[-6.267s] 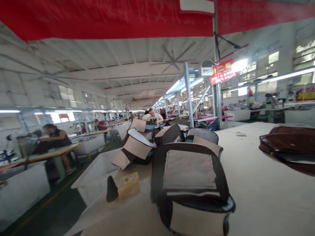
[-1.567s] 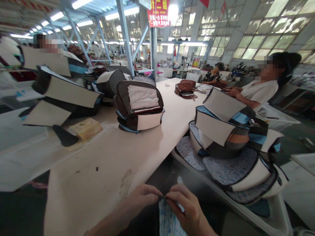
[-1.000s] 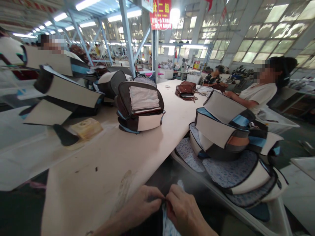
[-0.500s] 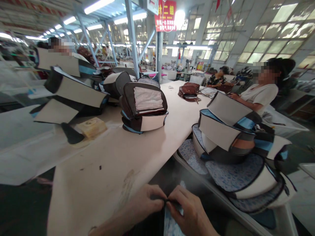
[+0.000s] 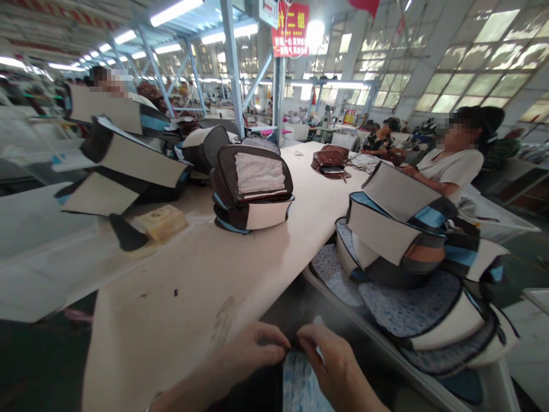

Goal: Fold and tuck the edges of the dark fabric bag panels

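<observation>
Low in the view, my left hand [image 5: 259, 346] has its thumb and fingertips pinched together at the dark top edge of a bag piece. Facing it, my right hand [image 5: 328, 360] pinches the same dark edge, with a small gap between the two hands. Beneath them shows the bag piece's blue-and-white patterned lining [image 5: 302, 386]; its dark side falls away below my left hand and much of it is cut off by the frame. A small whitish bit sticks out by my right fingers. The exact thing between the fingertips is too dark to make out.
A pale table [image 5: 189, 320] runs ahead, bearing stacked bags [image 5: 266, 214], a yellowish block [image 5: 160, 222] and a brown bag [image 5: 330, 158]. On the right, a bin [image 5: 369, 337] is heaped with bag pieces [image 5: 412, 303]. Co-workers sit beyond on the right; another person is at left.
My hands have drawn slightly apart along the dark edge, and more patterned lining shows between them. The view has shifted a little; the stacks stay put.
</observation>
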The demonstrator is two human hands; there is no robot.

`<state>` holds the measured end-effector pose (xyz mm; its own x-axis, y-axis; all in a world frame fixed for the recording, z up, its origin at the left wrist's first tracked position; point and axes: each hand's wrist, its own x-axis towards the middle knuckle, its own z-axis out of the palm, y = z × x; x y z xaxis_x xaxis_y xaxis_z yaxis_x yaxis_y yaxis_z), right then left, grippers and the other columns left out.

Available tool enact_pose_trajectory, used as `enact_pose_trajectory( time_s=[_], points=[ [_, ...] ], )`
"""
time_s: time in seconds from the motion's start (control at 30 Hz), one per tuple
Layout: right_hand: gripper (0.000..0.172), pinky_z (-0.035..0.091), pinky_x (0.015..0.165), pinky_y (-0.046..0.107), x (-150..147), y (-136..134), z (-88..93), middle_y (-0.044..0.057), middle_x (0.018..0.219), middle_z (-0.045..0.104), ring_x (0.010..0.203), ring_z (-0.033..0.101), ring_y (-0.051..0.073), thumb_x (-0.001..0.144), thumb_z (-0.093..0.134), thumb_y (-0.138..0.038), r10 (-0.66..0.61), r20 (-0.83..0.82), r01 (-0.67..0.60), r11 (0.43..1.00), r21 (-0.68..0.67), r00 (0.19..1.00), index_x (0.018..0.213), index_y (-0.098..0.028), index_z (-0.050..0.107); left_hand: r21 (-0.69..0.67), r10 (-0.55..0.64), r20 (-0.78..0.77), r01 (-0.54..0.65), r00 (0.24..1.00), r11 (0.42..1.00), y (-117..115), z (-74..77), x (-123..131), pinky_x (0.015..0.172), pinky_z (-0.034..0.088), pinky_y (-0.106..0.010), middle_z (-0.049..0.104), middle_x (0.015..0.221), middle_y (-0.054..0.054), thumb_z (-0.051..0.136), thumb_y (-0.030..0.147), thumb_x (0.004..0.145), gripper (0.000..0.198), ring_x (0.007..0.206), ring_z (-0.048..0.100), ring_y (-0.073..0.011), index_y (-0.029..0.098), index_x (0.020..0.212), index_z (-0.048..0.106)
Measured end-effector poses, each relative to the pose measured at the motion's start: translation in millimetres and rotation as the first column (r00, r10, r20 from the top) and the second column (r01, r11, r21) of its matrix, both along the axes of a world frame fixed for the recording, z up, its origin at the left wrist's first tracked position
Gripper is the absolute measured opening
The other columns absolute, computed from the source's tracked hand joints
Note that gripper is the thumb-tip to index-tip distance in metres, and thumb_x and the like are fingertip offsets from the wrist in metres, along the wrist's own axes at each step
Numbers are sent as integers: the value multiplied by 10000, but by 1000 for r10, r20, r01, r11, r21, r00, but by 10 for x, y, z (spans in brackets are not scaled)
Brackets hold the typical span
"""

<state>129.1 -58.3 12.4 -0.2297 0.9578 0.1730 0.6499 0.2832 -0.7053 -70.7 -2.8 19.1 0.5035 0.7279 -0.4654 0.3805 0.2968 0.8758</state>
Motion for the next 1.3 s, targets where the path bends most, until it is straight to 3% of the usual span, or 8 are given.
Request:
enact_pose_trajectory(
  time_s=[0.1, 0.23, 0.43, 0.57, 0.67, 0.93, 1.13, 1.3],
  points=[
    [163, 479, 752, 288, 69, -13, -68, 40, 847, 651, 801, 622, 179, 938, 468, -213, -21, -185, 3, 996, -95, 982, 901, -187, 624, -36, -18, 69, 21, 997, 999, 66, -29, -34, 736, 389, -274, 634, 749, 6, 656, 315, 666, 254, 782, 542, -189, 179, 855, 757],
    [109, 491, 772, 308, 86, -44, -126, 39, 863, 662, 825, 625, 197, 881, 543, -221, -88, -387, 7, 979, -205, 918, 906, -189, 644, 133, -91, 146, 72, 985, 989, 158, -102, -59, 717, 385, -252, 575, 758, 10, 663, 253, 640, 168, 763, 529, -162, 176, 750, 763],
    [117, 487, 772, 307, -36, -84, -212, 28, 845, 638, 826, 609, 195, 835, 555, -227, -220, -491, 113, 964, -239, 843, 918, -194, 630, 153, -100, 3, 99, 995, 983, 121, -84, -99, 624, 370, -240, 596, 663, 22, 604, 300, 725, 230, 653, 516, -145, 158, 841, 742],
    [125, 470, 729, 287, -178, -93, -185, 7, 786, 608, 766, 588, 174, 795, 549, -219, -279, -497, 197, 957, -211, 822, 890, -199, 628, 211, -168, -35, 171, 985, 962, 94, 49, -136, 724, 421, -235, 686, 835, 10, 677, 319, 715, 242, 820, 592, -186, 182, 905, 735],
    [138, 468, 695, 279, -260, -85, -142, 5, 759, 602, 734, 578, 169, 761, 540, -205, -299, -506, 222, 953, -207, 809, 872, -195, 622, 248, -189, -90, 206, 978, 947, 125, 92, -151, 724, 433, -230, 695, 823, 16, 663, 235, 697, 206, 813, 608, -181, 189, 880, 746],
    [96, 448, 599, 273, -339, -55, -191, 9, 687, 605, 667, 575, 179, 754, 516, -182, -388, -441, 286, 916, -281, 809, 766, -188, 611, 320, -108, -111, 139, 988, 937, 109, -108, -133, 698, 419, -239, 648, 781, 2, 628, 215, 695, 194, 783, 604, -177, 199, 818, 776],
    [108, 506, 664, 263, -350, -102, -259, 13, 754, 639, 712, 623, 173, 816, 514, -145, -250, -356, 206, 966, -157, 900, 849, -195, 604, 430, -57, -116, 102, 992, 897, 15, -170, -107, 711, 417, -243, 640, 781, -7, 582, 219, 742, 199, 781, 599, -172, 204, 816, 765],
    [155, 525, 723, 288, -347, -135, -329, 55, 878, 623, 817, 621, 187, 851, 504, -87, -126, -189, 143, 987, 77, 974, 904, -189, 606, 484, -45, -95, 86, 994, 871, -16, -129, -58, 682, 394, -248, 625, 711, -2, 543, 258, 791, 212, 725, 569, -164, 163, 711, 714]
  ],
)
